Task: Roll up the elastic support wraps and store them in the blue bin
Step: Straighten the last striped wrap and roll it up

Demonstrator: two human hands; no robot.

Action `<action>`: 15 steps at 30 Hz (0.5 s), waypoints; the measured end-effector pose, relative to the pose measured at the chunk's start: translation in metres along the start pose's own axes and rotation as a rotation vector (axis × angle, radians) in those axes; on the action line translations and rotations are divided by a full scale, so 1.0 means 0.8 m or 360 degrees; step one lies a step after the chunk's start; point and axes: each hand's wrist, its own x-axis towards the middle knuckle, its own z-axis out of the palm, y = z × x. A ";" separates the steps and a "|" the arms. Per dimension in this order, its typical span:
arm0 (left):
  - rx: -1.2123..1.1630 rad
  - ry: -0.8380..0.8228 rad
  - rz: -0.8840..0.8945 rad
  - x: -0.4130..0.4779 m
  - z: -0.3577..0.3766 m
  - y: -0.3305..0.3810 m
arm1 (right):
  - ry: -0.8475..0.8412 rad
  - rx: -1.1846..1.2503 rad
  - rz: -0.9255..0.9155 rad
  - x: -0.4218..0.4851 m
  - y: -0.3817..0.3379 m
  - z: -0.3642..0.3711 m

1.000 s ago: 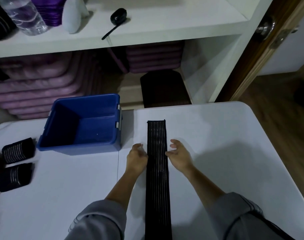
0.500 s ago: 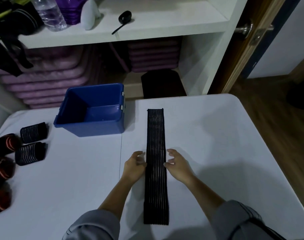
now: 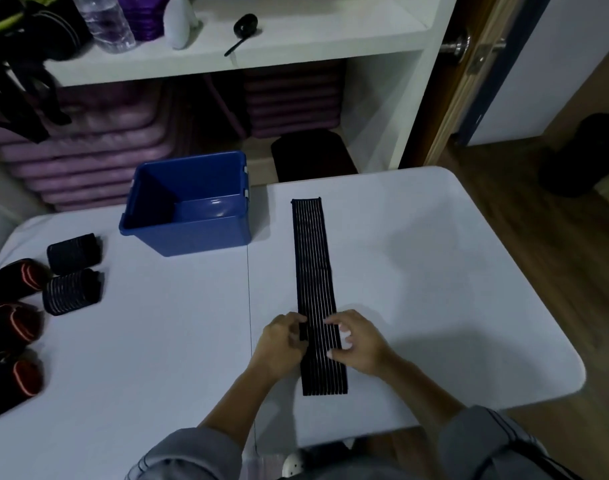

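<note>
A long black ribbed elastic wrap (image 3: 313, 265) lies flat and straight on the white table (image 3: 434, 289), running away from me. My left hand (image 3: 282, 341) pinches its left edge and my right hand (image 3: 356, 342) pinches its right edge, both near the wrap's near end. The blue bin (image 3: 188, 233) stands open and looks empty at the table's far side, left of the wrap. Several rolled wraps sit at the table's left: two black ribbed rolls (image 3: 72, 275) and red-striped ones (image 3: 12, 306).
Behind the table a white shelf (image 3: 296, 39) carries a water bottle (image 3: 105, 22), a purple container and a small black scoop. Purple mats are stacked under it. A dark stool (image 3: 313, 154) stands beyond the table's far edge. A wooden door is at the right.
My hands slid down the wrap toward me and closed onto its edges. The view pulled back, so the wrap's near end and more rolls at the left show.
</note>
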 end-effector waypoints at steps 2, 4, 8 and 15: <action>0.0108 -0.0150 0.0140 -0.017 0.009 -0.006 | -0.0145 -0.0188 -0.0130 -0.017 0.004 0.013; 0.0226 -0.0251 0.0243 -0.029 0.018 -0.014 | -0.0160 -0.0303 -0.0235 -0.029 0.010 0.024; 0.0451 -0.0283 0.0389 -0.042 0.027 -0.024 | -0.0081 -0.0435 -0.0335 -0.041 0.015 0.031; 0.0816 -0.0239 0.0567 -0.053 0.038 -0.032 | -0.0073 -0.0664 -0.0379 -0.053 0.017 0.032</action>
